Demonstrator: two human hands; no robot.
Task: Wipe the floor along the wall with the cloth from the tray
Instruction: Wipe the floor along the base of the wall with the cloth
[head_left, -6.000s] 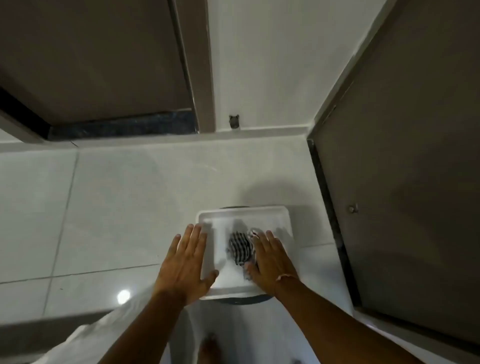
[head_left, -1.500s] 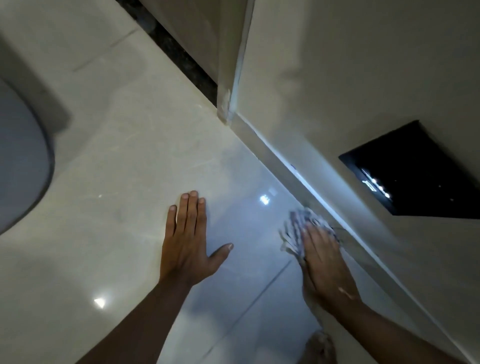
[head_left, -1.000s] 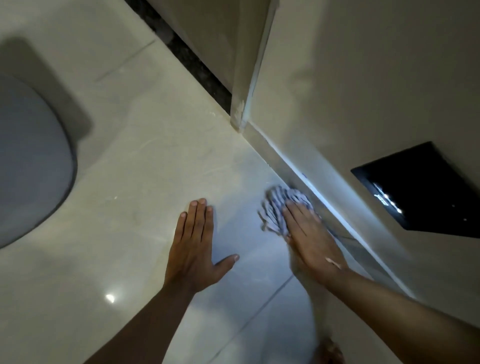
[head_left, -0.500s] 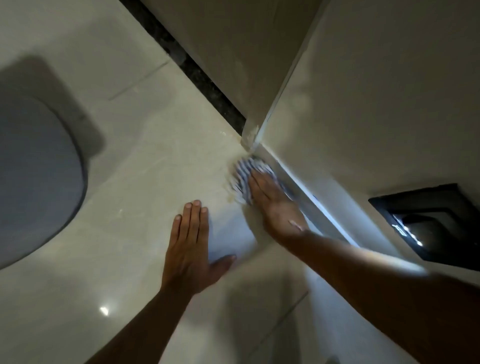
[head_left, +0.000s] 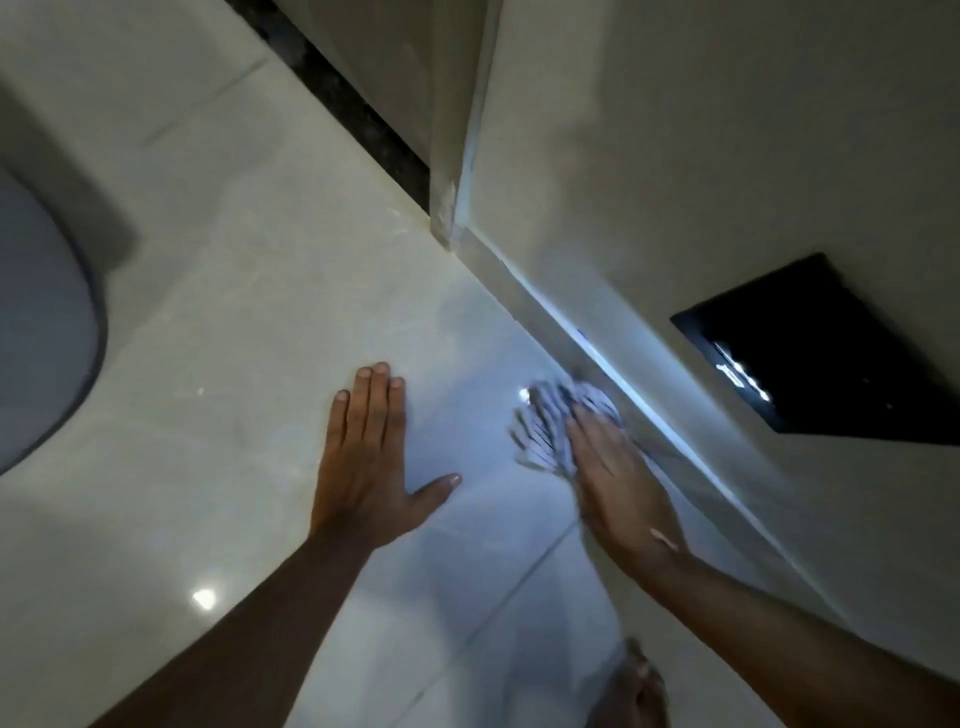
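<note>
A striped black-and-white cloth (head_left: 545, 421) lies bunched on the pale tiled floor (head_left: 249, 322), right against the skirting of the wall (head_left: 649, 156). My right hand (head_left: 618, 483) presses flat on the cloth, fingers covering its near part. My left hand (head_left: 369, 462) rests palm down on the bare floor to the left of the cloth, fingers spread, holding nothing. The tray is out of view.
A door frame post (head_left: 452, 156) meets the floor at the far end of the skirting, with a dark threshold strip (head_left: 332, 88) beyond it. A black panel (head_left: 831, 353) is set in the wall. A grey rounded object (head_left: 41, 332) sits at the left. A bare foot (head_left: 634, 691) shows at the bottom.
My right hand has slid the cloth back along the skirting, away from the door frame corner toward me. My left hand stays planted on the floor.
</note>
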